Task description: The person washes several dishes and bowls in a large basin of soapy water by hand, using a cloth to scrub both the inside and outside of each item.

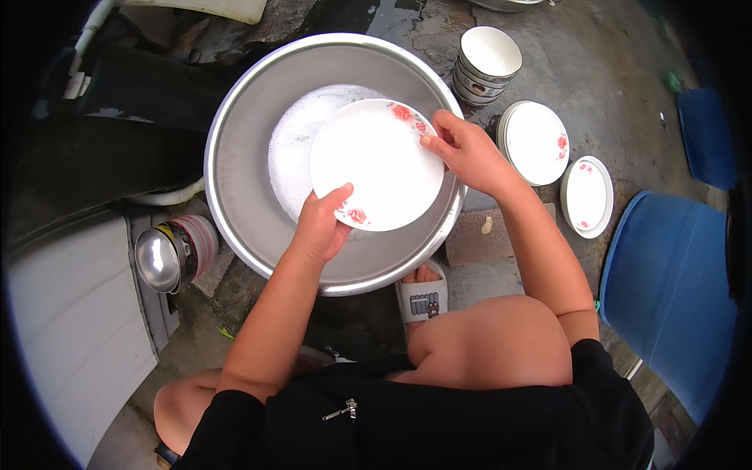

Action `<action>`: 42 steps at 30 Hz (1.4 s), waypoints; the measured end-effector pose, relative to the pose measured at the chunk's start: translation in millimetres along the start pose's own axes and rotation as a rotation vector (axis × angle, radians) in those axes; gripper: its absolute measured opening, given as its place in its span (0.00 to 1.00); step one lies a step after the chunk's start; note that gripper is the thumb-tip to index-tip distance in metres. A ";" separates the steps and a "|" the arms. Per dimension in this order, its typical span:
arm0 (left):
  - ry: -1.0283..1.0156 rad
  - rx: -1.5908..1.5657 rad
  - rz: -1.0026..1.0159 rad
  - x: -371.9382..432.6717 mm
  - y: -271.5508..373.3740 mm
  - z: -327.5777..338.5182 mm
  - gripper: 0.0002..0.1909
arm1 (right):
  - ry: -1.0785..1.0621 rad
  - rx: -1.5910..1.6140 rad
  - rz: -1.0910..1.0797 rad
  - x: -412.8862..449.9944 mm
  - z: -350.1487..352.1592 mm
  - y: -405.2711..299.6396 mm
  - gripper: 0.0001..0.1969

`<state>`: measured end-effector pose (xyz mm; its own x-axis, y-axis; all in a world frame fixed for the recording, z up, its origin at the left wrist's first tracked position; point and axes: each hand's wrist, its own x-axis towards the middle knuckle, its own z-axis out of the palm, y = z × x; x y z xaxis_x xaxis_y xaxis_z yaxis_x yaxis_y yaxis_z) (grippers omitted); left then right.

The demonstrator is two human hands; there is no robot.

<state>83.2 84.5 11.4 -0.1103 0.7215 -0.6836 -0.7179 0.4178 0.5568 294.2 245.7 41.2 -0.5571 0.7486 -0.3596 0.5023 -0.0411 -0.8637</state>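
A white plate with red flower prints (376,167) is held between my two hands over a large round metal basin (244,153). My left hand (326,223) grips its lower left rim, thumb on the upper face. At the upper right rim, my right hand (464,150) pinches the edge between thumb and fingers. Beneath the plate, foamy, soapy water (294,153) lies in the bottom of the basin; the plate hides part of it.
Right of the basin stand stacked bowls (487,64), stacked flowered plates (536,144) and a white flowered dish (587,197). A blue plastic tub (670,282) is farther right. Metal and red-striped bowls (176,252) are stacked at left. A brick (482,235) lies beside my slippered foot (424,294).
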 end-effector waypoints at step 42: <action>0.390 0.405 -0.068 14.7 29.7 -41.1 0.50 | -0.086 -0.580 -0.367 141.3 150.7 39.6 0.06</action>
<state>32.0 84.8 -1.4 -0.3739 0.4602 -0.8053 -0.4195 0.6905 0.5893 135.7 250.2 -97.0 -0.7970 0.5903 -0.1276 0.5305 0.5834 -0.6149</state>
